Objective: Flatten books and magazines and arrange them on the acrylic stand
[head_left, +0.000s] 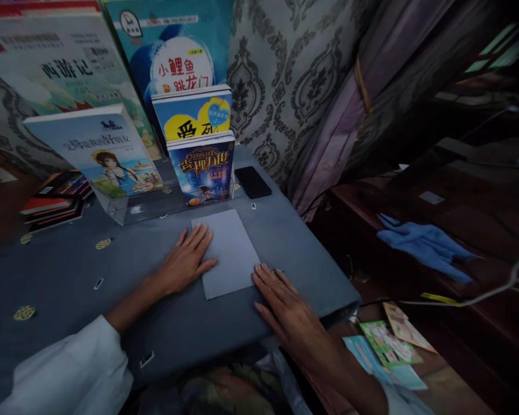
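Note:
A plain pale sheet of paper (231,251), perhaps folded, lies flat on the grey cloth-covered table (173,334). My left hand (185,259) rests with fingers outstretched, its fingertips and thumb on the sheet's left edge. At the opposite side, near the lower right corner, my right hand (285,302) lies flat with its fingertips touching the edge. Neither hand grips anything. Just beyond the sheet stands a clear display rack (142,212) holding upright books, among them a dark blue book (205,170) and a light blue book (108,153).
A black phone (253,181) lies right of the rack. Stacked dark books (56,199) are at the left. Larger books (185,34) lean behind, against a patterned curtain (281,75). Past the table's right edge are a blue cloth (424,239), a pale cable (497,294) and booklets (391,346) lower down.

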`<state>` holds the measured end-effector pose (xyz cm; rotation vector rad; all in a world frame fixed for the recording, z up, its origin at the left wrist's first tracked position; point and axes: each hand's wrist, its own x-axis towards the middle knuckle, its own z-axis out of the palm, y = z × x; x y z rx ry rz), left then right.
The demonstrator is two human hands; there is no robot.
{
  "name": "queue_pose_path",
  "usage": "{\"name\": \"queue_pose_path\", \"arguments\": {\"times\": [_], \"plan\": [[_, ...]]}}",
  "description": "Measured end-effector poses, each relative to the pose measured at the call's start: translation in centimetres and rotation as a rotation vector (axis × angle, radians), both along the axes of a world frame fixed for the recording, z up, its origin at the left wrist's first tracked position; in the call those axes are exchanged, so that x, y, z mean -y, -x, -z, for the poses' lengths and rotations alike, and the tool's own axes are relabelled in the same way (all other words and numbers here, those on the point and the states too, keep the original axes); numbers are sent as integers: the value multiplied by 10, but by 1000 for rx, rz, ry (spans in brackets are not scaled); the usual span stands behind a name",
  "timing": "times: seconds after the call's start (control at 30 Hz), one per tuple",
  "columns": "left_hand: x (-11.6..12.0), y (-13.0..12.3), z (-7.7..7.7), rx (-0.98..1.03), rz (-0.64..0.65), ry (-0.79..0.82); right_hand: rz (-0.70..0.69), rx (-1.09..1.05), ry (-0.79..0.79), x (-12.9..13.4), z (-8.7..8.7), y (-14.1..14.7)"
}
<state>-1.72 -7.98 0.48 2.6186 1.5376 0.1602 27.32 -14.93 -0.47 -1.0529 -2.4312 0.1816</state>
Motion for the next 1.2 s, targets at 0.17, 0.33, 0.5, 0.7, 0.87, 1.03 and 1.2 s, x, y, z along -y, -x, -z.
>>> {"name": "queue_pose_path", "arguments": {"times": [0.17, 0.33, 0.5, 0.7, 0.87, 1.03, 1.2], "plan": [[-6, 0, 1, -25, -20, -9, -9, 26, -35, -12, 8, 2], [-13, 2, 2, -60, -38, -11, -10, 28, -48, -20, 13, 5], [-24, 5, 2, -66, 11, -21, -5, 12, -47, -21, 14, 5], [-45, -1, 0, -73, 70, -2, -6, 19, -47, -21, 12, 5], [-66, -15, -6, -85, 142, 53, -1, -11, -27, -20, 15, 5], [-87, -38, -10, -82, 188, 107, 3, 5, -37, -19, 13, 5], [-96, -56, -11, -68, 202, 108, 19, 24, -25, -17, 9, 7]]}}
